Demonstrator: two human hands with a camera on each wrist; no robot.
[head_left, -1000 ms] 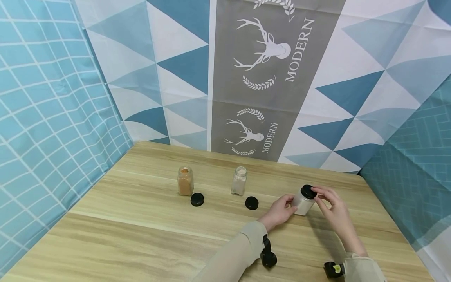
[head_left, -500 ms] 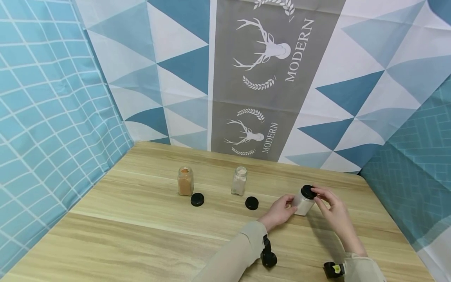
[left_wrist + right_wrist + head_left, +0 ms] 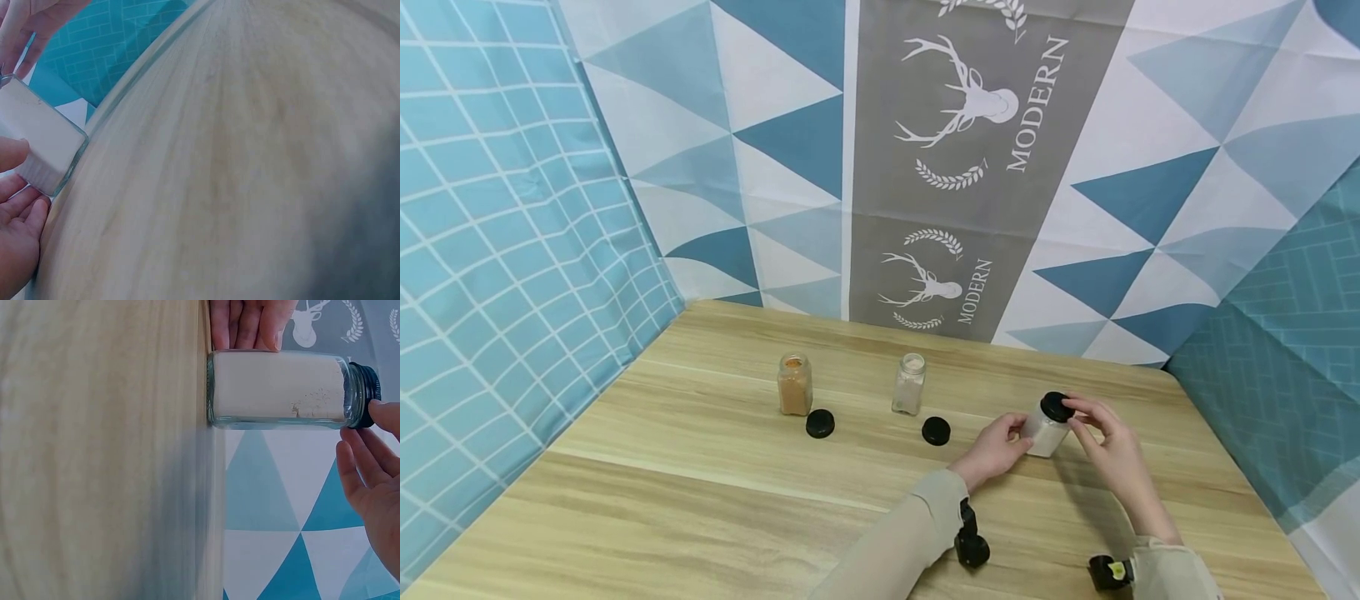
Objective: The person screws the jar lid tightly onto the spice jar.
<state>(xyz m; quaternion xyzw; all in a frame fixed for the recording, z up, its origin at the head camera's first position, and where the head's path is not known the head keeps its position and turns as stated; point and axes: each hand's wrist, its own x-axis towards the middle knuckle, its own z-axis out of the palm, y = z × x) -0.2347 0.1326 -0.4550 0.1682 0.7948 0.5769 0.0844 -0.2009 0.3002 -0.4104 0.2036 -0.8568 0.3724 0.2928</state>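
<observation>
A square glass jar [image 3: 1043, 435] filled with white powder stands upright on the wooden table toward the right. My left hand [image 3: 996, 450] holds its lower body, thumb on the near side and fingers round the left. At the top, my right hand [image 3: 1105, 440] pinches the black lid [image 3: 1057, 407] between thumb and fingers. In the right wrist view, the lid [image 3: 370, 394] sits on the jar's threaded neck, and the jar's base meets the table. The left wrist view shows the powder-filled jar [image 3: 44, 128] between thumb and fingers of the left hand.
Left of the hands stand two uncapped jars, one with orange-brown powder [image 3: 794, 387] and one with pale powder [image 3: 909, 387]. A black lid [image 3: 820, 423] lies by the first, another lid [image 3: 936, 431] by the second. Patterned cloth [image 3: 790, 150] hangs behind the table.
</observation>
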